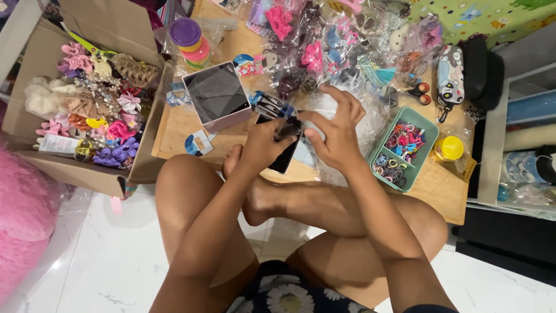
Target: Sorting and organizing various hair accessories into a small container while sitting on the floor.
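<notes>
I sit cross-legged on the floor in front of a low wooden table [179, 124]. My left hand [267, 145] and my right hand [336, 130] meet over the table's front edge, both pinching a small dark hair accessory [288, 128]. Under my left hand lies a flat black object like a phone [285, 159]. A clear plastic bag [362, 119] lies behind my right hand. A few dark clips [269, 106] lie just beyond my fingers.
A cardboard box [75, 168] full of colourful hair bows and scrunchies stands at the left. A white box with a dark lid [217, 95], stacked round tubs [188, 37], packets of clips, a teal tray of hair ties [399, 148] and a yellow lid [452, 148] crowd the table.
</notes>
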